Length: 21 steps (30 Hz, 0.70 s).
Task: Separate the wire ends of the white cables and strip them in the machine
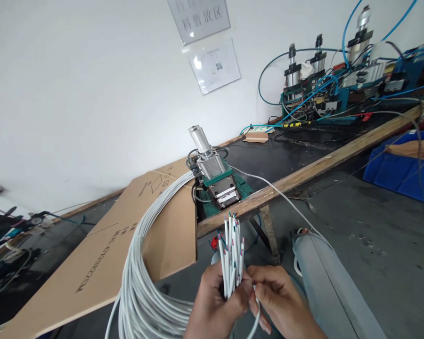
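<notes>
My left hand [215,306] grips a bundle of several white cable ends [231,254], held upright with short coloured wires showing at their stripped tips. My right hand [279,296] sits just right of the bundle and pinches a single white cable [255,301] between thumb and fingers. The cables run down and left into a large coil of white cable [141,263] lying over a flat cardboard box [102,263]. A small green pneumatic machine [219,183] stands on the bench edge straight beyond the cable tips.
The black workbench with a wooden edge [325,162] runs to the right, carrying more pneumatic machines with blue hoses [339,84]. Blue bins [403,169] stand on the grey floor at right. My knee in grey trousers [314,263] is below the bench.
</notes>
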Available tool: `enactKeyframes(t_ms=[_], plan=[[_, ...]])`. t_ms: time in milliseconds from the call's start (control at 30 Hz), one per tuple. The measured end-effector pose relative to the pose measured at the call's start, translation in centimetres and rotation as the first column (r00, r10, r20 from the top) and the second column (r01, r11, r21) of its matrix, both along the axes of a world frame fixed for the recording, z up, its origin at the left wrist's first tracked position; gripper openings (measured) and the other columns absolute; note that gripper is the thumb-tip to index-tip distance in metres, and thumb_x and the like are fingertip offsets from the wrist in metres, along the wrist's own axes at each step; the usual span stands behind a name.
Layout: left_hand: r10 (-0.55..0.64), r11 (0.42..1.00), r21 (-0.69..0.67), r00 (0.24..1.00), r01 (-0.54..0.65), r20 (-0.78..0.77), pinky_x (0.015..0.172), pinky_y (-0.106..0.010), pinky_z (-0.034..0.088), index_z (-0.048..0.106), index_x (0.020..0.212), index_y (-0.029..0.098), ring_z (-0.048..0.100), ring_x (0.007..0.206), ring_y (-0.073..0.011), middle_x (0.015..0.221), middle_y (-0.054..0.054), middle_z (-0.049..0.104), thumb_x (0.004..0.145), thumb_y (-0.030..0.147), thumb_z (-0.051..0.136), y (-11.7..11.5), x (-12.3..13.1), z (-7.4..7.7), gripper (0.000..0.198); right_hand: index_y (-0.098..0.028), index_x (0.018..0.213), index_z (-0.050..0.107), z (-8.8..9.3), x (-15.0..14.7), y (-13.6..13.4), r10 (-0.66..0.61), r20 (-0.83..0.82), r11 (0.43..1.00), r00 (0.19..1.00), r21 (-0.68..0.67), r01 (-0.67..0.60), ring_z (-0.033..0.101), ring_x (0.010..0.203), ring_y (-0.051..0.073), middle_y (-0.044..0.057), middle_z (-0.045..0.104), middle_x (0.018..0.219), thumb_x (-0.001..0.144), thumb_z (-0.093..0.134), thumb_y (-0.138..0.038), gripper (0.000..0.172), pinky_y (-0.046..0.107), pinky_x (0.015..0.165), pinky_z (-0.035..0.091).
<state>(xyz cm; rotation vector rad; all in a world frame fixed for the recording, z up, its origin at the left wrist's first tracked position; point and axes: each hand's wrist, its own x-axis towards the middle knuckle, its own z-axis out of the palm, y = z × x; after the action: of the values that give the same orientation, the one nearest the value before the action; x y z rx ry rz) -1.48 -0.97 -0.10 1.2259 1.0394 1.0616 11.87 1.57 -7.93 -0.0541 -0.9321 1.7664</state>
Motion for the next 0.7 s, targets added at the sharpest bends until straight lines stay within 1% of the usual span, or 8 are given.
enactKeyframes(t_ms=[100, 167, 267, 333, 433, 500, 567, 700], plan=[[-0.025, 1.000, -0.005, 1.000, 0.026, 0.012, 0.049, -0.020, 0.038, 0.059, 0.081, 0.019, 0.059, 0.054, -0.0132, 0.055, 0.002, 0.059, 0.088, 0.059, 0.077, 0.3, 0.0, -0.2, 0.044, -0.013, 0.077, 0.074, 0.4, 0.0, 0.1, 0.001, 0.000, 1.000, 1.000, -0.007, -0.001, 0.041, 0.040, 0.001, -0.004, 0.054, 0.062, 0.095, 0.076, -0.051, 0.042, 0.013, 0.037, 0.035], [-0.014, 0.999, 0.037, 1.000, 0.014, -0.002, 0.052, -0.021, 0.039, 0.059, 0.078, 0.019, 0.054, 0.052, -0.0120, 0.053, 0.004, 0.056, 0.086, 0.060, 0.077, 0.6, -0.1, -0.7, 0.045, -0.014, 0.076, 0.073, 0.7, 0.0, 0.2, 0.002, 0.002, 1.000, 1.000, -0.006, -0.002, 0.041, 0.040, 0.002, -0.003, 0.054, 0.062, 0.094, 0.077, -0.051, 0.042, 0.013, 0.038, 0.035], [-0.005, 0.995, 0.103, 0.999, 0.010, -0.047, 0.052, -0.020, 0.036, 0.061, 0.076, 0.019, 0.045, 0.052, -0.0096, 0.054, 0.004, 0.055, 0.086, 0.058, 0.076, 1.0, -0.4, -1.5, 0.043, -0.014, 0.074, 0.071, 0.8, 0.0, 0.4, -0.001, 0.003, 1.000, 1.000, -0.004, 0.001, 0.042, 0.040, 0.002, -0.003, 0.055, 0.062, 0.095, 0.076, -0.051, 0.043, 0.013, 0.038, 0.035], [-0.003, 0.995, 0.096, 0.998, 0.009, -0.069, 0.050, -0.021, 0.036, 0.062, 0.078, 0.019, 0.046, 0.051, -0.0102, 0.056, 0.003, 0.054, 0.087, 0.054, 0.074, 1.1, -0.6, -1.8, 0.037, -0.014, 0.075, 0.071, 0.7, 0.0, 0.4, -0.003, 0.005, 1.000, 1.000, -0.003, 0.003, 0.042, 0.040, 0.002, -0.004, 0.054, 0.061, 0.095, 0.076, -0.051, 0.042, 0.014, 0.038, 0.035], [0.023, 0.998, 0.066, 0.994, -0.016, -0.106, 0.047, -0.022, 0.042, 0.061, 0.079, 0.020, 0.053, 0.050, -0.0135, 0.058, 0.003, 0.053, 0.087, 0.044, 0.070, 0.9, -0.7, -1.8, 0.026, -0.015, 0.077, 0.071, 0.4, 0.1, 0.4, -0.005, 0.017, 1.000, 1.000, -0.005, 0.006, 0.044, 0.040, 0.002, -0.004, 0.054, 0.061, 0.095, 0.076, -0.051, 0.040, 0.013, 0.039, 0.035], [0.047, 0.996, 0.076, 0.991, -0.038, -0.124, 0.047, -0.024, 0.045, 0.058, 0.076, 0.021, 0.053, 0.049, -0.0140, 0.057, 0.003, 0.053, 0.085, 0.040, 0.069, 0.9, -0.5, -1.7, 0.024, -0.014, 0.077, 0.072, 0.4, 0.3, 0.3, -0.008, 0.027, 1.000, 1.000, -0.005, 0.008, 0.045, 0.041, 0.002, -0.004, 0.055, 0.062, 0.095, 0.077, -0.050, 0.040, 0.013, 0.040, 0.036], [0.058, 0.995, 0.091, 0.990, -0.046, -0.126, 0.046, -0.024, 0.045, 0.057, 0.075, 0.021, 0.051, 0.049, -0.0140, 0.056, 0.003, 0.053, 0.084, 0.041, 0.069, 0.9, -0.3, -1.6, 0.025, -0.014, 0.075, 0.071, 0.5, 0.4, 0.3, -0.013, 0.035, 1.000, 0.999, -0.004, 0.013, 0.046, 0.041, 0.002, -0.003, 0.055, 0.062, 0.094, 0.077, -0.050, 0.041, 0.013, 0.040, 0.036], [0.045, 0.996, 0.082, 0.993, -0.036, -0.106, 0.049, -0.023, 0.042, 0.056, 0.075, 0.021, 0.050, 0.046, -0.0122, 0.053, 0.003, 0.055, 0.087, 0.052, 0.069, 1.0, 0.0, -1.2, 0.035, -0.013, 0.074, 0.071, 0.6, 0.2, 0.3, -0.025, 0.036, 0.999, 0.999, -0.032, 0.026, 0.043, 0.040, 0.002, -0.005, 0.051, 0.060, 0.094, 0.077, -0.051, 0.043, 0.013, 0.039, 0.035]])
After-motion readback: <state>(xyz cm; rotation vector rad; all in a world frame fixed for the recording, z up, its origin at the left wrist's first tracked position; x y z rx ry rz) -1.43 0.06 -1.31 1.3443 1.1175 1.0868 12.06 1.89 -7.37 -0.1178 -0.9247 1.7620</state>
